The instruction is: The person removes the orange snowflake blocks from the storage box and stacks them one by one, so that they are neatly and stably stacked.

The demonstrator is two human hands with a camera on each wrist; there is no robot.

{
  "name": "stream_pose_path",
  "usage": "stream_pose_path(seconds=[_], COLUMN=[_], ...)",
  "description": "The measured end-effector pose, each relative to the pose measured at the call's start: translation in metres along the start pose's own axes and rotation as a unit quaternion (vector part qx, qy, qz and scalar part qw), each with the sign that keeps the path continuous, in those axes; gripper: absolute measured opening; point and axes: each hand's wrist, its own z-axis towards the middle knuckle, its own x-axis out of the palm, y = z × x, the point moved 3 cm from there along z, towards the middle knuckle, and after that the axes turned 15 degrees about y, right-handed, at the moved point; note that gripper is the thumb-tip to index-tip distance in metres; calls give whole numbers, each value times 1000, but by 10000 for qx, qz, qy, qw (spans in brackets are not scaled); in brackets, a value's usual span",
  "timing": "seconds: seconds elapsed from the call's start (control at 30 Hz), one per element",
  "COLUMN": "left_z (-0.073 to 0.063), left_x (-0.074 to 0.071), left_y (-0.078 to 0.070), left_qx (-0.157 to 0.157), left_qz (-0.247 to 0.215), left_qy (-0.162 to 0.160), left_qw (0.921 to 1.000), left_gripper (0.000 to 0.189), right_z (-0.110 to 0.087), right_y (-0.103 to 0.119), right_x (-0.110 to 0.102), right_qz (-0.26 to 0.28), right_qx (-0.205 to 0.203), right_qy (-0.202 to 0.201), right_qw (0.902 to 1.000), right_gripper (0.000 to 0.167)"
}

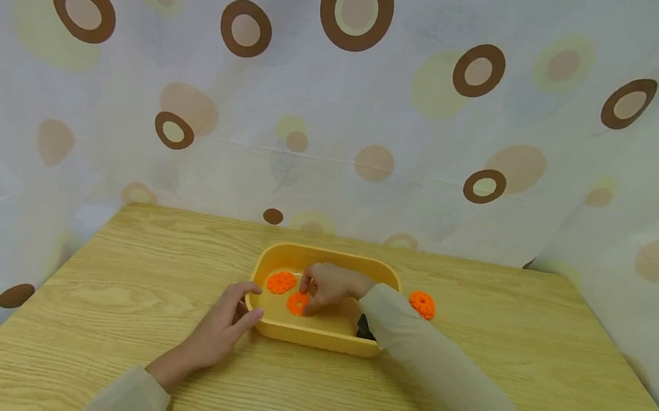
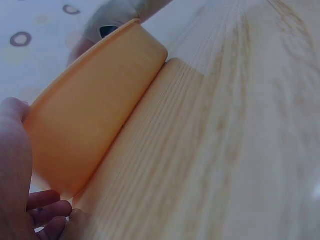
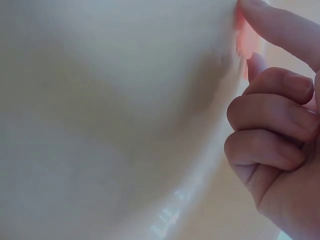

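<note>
A yellow plastic tub (image 1: 320, 339) stands on the wooden table, and its outer wall (image 2: 100, 100) fills much of the left wrist view. My left hand (image 1: 224, 324) grips the tub's left end, thumb and fingers about the rim and corner. Inside the tub, my right hand (image 1: 329, 285) pinches an orange notched disc (image 1: 296, 303) between thumb and index finger. The right wrist view shows the disc's edge (image 3: 245, 37) at the fingertips, with the other fingers curled. Further left in the tub lie orange notched discs (image 1: 280, 283), close together; their number is hard to tell.
Right of the tub, more orange notched discs (image 1: 422, 304) lie on the table (image 1: 505, 320), partly beside the right sleeve (image 1: 439, 367). A patterned cloth (image 1: 340, 112) hangs behind the table and along its sides. The right forearm crosses the tub's right rim.
</note>
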Motion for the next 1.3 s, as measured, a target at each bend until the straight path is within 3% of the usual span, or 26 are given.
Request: stream_pose_path(seconds=[0.37,0.73,0.93,1.1,1.3], left_z=[-1,-1,0,0,1], left_x=[0,0,0,-1,1], left_y=[1,0,1,3,3], left_qx=[9,-25,-33,-22,36], left_qz=[-4,-72,-49,-5,8], left_qy=[-4,31,24,27,-7], left_qw=[10000,10000,10000,10000,10000], left_gripper=[31,30,31,32,32], right_z=[3,0,-6,-16,-25], right_y=[-1,-1,-4,-8,-9], right_x=[2,-1,-13,-23,-31], right_qz=[-82,109,531,940,1179], right_qx=[-225,-816,-1044,-909,-917], right_qy=[115,21,-320,-714,-872], right_qw=[9996,9966,9926,9888,9849], right_gripper=[24,34,22,21,21])
